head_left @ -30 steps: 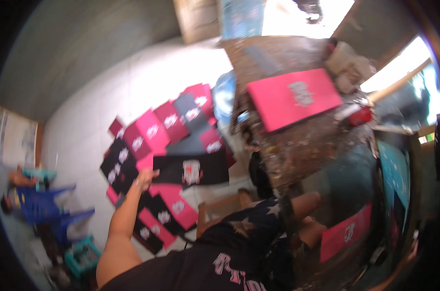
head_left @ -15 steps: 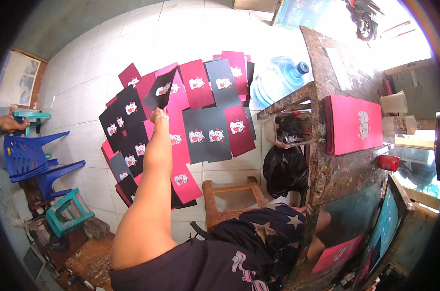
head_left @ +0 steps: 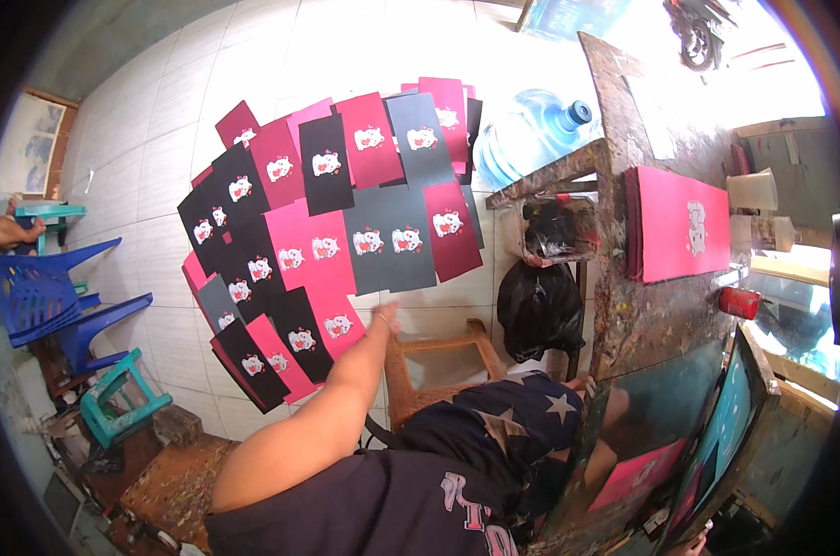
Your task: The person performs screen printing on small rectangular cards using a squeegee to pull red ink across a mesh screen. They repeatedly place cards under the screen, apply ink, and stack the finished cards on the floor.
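Left hand (head_left: 386, 316): it reaches out over the white floor, just past the near edge of the spread of sheets. The fingers look loose and spread, and it holds nothing.
Right hand: it does not show in the picture, so its grip cannot be told.
Sheets (head_left: 332, 222): many flat sheets in pink, dark red, black and grey lie on the floor, each with a small white and red picture. They overlap like a fan. The hand is nearest to a pink sheet (head_left: 338, 322) at the near edge.
Floor (head_left: 142, 176): white tiles. There is open room to the left of the sheets and a small bare strip between the sheets and the wooden stool.
Wooden stool (head_left: 438, 357): it stands just below the hand, close to the person's knees.
Table (head_left: 624, 232): a long, paint-stained table runs down the right side. Its left edge is near the right edge of the sheets.
Pink stack (head_left: 679, 227): a pile of pink sheets lies on the table, well apart from the hand.
Water bottle (head_left: 531, 134): a big blue one lies on the floor between the sheets and the table.
Black bag (head_left: 536, 310): it sits under the table edge, beside the stool.
Blue chairs (head_left: 50, 296): they stand at the far left, well apart from the sheets.
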{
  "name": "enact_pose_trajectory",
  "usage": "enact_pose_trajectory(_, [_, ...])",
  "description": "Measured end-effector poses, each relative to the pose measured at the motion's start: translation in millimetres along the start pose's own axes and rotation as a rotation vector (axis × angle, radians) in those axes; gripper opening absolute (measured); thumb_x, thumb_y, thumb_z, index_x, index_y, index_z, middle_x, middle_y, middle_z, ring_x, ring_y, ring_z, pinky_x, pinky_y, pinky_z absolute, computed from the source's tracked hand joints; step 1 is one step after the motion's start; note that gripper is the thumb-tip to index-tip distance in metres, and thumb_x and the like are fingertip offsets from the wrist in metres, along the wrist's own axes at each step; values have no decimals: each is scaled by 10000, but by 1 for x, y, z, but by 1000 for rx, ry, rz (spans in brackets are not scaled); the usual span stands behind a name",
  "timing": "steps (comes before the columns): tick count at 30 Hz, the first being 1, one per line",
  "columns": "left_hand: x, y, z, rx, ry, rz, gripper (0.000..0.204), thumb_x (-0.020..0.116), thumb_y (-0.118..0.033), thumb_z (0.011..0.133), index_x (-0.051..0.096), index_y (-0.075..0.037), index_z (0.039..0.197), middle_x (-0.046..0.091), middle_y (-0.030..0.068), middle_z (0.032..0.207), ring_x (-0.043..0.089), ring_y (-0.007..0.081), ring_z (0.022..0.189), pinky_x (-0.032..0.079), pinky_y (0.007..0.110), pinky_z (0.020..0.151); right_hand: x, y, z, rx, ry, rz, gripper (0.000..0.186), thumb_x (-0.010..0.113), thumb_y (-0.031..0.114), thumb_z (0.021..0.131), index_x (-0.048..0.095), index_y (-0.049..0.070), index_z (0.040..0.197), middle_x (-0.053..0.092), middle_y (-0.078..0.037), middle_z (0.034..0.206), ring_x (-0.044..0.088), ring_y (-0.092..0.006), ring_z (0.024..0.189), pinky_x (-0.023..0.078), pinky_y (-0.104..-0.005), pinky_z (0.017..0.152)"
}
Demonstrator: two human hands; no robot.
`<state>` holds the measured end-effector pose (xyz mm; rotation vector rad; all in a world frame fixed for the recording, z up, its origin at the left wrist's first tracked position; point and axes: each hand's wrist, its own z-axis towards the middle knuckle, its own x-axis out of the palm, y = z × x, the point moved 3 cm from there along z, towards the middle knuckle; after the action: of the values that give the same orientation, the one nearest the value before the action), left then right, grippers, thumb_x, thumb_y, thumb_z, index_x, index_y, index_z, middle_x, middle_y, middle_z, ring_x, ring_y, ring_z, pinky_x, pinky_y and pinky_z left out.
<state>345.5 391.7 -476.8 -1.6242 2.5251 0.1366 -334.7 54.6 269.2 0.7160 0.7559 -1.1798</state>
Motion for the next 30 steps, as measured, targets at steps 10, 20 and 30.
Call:
enact_pose_trajectory(10, [159,-16,-477,1809,651,541,82,679,-60,975,733,-6,1004,698,66,815,631,103,715,503,262,659,-3,-57,16,119,-106,-161,589,623,503,983,710,1,1278,735,-184,1211,691,-289,1079,517,-397,957])
enact_pose_trajectory(20, [420,143,-554,2291,1433,1910,742,759,-444,876,539,-97,1494,444,108,1616,324,353,1535,257,541,1259,-24,62,80,263,-91,-158,591,632,536,889,716,-47,837,675,-294,796,698,-446,803,527,-481,761])
enact_pose_trajectory(30, [444,173,-554,2406,1339,2223,1019,767,-678,748,439,-194,1583,416,-21,1643,249,268,1574,124,551,1294,-47,36,97,231,-113,-129,661,604,584,875,740,-58,798,691,-329,829,706,-466,839,543,-494,827])
